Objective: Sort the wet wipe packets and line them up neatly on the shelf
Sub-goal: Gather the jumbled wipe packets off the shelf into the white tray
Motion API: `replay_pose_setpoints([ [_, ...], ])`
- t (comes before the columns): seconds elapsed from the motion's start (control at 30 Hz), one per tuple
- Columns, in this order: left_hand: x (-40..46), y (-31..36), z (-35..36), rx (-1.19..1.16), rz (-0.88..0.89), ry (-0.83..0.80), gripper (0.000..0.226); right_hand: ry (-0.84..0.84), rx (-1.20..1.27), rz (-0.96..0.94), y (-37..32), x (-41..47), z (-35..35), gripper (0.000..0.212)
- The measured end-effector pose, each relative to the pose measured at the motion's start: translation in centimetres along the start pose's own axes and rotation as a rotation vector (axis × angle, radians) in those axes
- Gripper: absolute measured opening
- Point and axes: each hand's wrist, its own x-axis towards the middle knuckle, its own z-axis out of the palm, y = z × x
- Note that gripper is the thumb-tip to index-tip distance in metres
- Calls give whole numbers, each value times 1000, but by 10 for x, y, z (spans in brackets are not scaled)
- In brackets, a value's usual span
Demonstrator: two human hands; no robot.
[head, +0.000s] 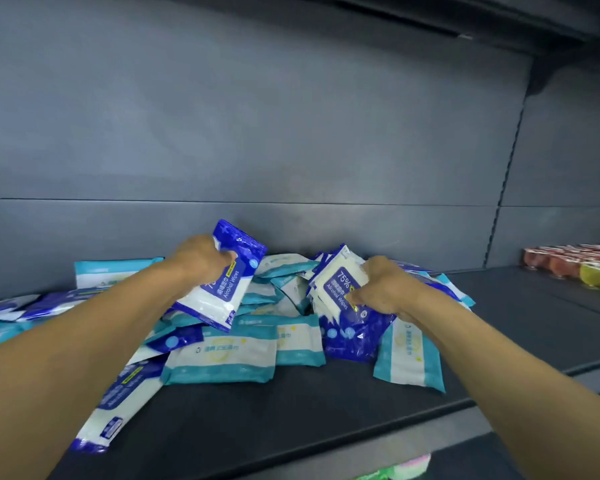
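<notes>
On the dark shelf (291, 403) lies a loose heap of teal-white packets (222, 355) mixed with blue-white ones. The right hand (385, 289) grips a stack of blue packets (340, 289), perhaps several. The left hand (201, 259) holds one blue packet (229, 282) above the heap.

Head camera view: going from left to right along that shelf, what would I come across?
Teal-and-white wipe packet standing against the back wall → blue alcohol wipes packet in the left hand → stack of blue alcohol wipes packets in the right hand → red and yellow jelly cups.
</notes>
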Motion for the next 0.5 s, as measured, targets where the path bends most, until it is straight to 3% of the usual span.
replay_pose_setpoints([
  [0.1,14,-1,7,93,-71,-46,33,91,116,-20,2,8,-20,15],
  [0.2,17,-2,13,219,-122,-108,39,159,179,-23,1,29,-30,18],
  [0.37,22,-3,16,349,-138,-103,48,30,167,-4,-3,66,-13,25],
  [0.5,28,-3,22,385,-87,-63,42,-50,86,27,-8,76,-4,32],
])
